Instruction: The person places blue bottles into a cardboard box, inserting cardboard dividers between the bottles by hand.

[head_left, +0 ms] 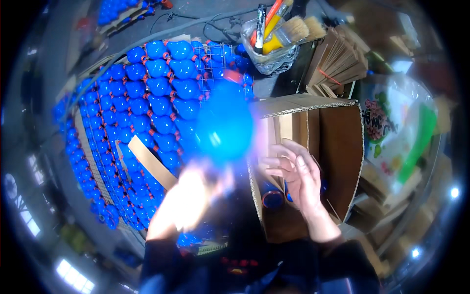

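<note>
A glossy blue gourd-shaped piece (pixel 225 125) with a red tip is raised in front of me, smeared by motion. My left hand (pixel 186 201), blurred and brightly lit, is closed at its lower end. From beside that hand a flat tan cardboard strip (pixel 152 162) sticks out over the rows of blue pieces; whether the hand also grips it I cannot tell. My right hand (pixel 301 179) is over the open cardboard box (pixel 342 161), fingers apart and curled a little, holding nothing. Tan dividers (pixel 286 126) and a round blue end (pixel 272 199) show inside the box.
Left of the box, a wire rack holds many rows of blue gourd-shaped pieces (pixel 159 85) with red ends. Beyond it stands a plastic-wrapped container (pixel 274 61) of brushes and a marker. At right lie stacked cardboard strips (pixel 340 61) and a printed plastic bag (pixel 399 125).
</note>
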Demonstrator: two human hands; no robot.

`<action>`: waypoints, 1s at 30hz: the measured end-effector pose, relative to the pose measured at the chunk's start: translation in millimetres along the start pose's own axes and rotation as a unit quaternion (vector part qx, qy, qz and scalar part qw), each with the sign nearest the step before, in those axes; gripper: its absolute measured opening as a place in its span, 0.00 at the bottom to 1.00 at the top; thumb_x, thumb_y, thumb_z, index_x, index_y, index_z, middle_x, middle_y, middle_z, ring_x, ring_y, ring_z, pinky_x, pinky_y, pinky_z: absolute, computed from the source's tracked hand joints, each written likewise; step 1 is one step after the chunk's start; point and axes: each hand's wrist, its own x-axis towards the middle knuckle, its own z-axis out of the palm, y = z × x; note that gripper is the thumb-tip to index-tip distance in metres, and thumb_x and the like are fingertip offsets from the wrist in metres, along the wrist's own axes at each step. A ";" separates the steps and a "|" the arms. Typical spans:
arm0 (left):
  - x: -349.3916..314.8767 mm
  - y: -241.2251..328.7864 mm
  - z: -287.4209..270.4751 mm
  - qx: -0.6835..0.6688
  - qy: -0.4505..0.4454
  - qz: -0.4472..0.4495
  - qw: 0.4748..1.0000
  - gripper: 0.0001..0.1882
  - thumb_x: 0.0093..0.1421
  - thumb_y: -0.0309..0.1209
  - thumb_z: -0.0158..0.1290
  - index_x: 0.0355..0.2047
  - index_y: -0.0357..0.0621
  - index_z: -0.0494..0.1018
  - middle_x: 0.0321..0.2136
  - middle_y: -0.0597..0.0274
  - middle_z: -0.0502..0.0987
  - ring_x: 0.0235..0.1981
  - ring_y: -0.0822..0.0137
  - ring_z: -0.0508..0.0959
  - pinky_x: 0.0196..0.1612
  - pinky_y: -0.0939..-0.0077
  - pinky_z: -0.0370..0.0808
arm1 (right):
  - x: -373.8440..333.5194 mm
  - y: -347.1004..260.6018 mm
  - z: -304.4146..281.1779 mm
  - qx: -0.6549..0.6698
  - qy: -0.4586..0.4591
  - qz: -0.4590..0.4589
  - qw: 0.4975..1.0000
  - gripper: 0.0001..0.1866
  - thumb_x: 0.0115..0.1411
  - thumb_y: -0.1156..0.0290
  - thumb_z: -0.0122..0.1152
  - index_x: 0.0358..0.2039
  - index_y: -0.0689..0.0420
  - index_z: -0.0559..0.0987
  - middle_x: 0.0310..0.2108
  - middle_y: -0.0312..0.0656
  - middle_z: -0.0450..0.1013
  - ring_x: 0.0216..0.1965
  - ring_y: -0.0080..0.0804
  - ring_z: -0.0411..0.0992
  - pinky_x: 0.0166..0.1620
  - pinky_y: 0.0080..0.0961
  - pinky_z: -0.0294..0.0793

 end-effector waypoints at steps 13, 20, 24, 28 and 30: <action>350.2 -148.9 -23.4 -0.834 0.243 -0.203 0.452 0.21 0.64 0.54 0.44 0.42 0.54 0.74 0.27 0.65 0.76 0.20 0.69 0.72 0.27 0.74 0.72 | -46.8 22.6 -78.6 0.218 0.279 0.118 0.928 0.43 0.61 0.30 0.36 0.53 0.61 0.67 0.44 0.55 0.73 0.45 0.50 0.75 0.49 0.45 0.77; 391.9 -304.8 -38.5 -0.862 0.184 -0.072 0.466 0.20 0.61 0.54 0.41 0.30 0.55 0.72 0.25 0.61 0.74 0.30 0.56 0.75 0.37 0.49 0.74 | -41.3 21.6 -102.1 0.243 0.338 0.122 0.901 0.38 0.62 0.36 0.45 0.52 0.63 0.69 0.44 0.49 0.74 0.43 0.40 0.75 0.50 0.36 0.76; 332.0 -249.2 -61.5 -0.831 0.199 -0.122 0.505 0.21 0.63 0.54 0.40 0.40 0.51 0.68 0.29 0.60 0.75 0.25 0.58 0.75 0.30 0.56 0.72 | -42.8 27.3 -100.3 0.252 0.276 0.100 0.922 0.37 0.64 0.37 0.41 0.50 0.63 0.71 0.41 0.50 0.75 0.42 0.39 0.76 0.50 0.35 0.76; 212.4 -130.9 -84.6 -0.875 -0.003 0.014 0.483 0.24 0.65 0.53 0.39 0.49 0.47 0.64 0.33 0.59 0.75 0.20 0.60 0.74 0.24 0.62 0.71 | -54.1 18.1 -96.5 0.252 0.256 0.061 0.931 0.33 0.66 0.40 0.41 0.49 0.61 0.71 0.42 0.48 0.75 0.42 0.37 0.75 0.50 0.35 0.75; 131.7 -58.5 -100.0 -0.867 -0.083 0.061 0.487 0.27 0.66 0.53 0.39 0.53 0.45 0.62 0.35 0.59 0.75 0.18 0.60 0.73 0.20 0.66 0.71 | -55.2 12.5 -87.8 0.207 0.257 0.050 0.943 0.31 0.66 0.41 0.42 0.48 0.60 0.71 0.43 0.46 0.75 0.42 0.36 0.75 0.50 0.34 0.75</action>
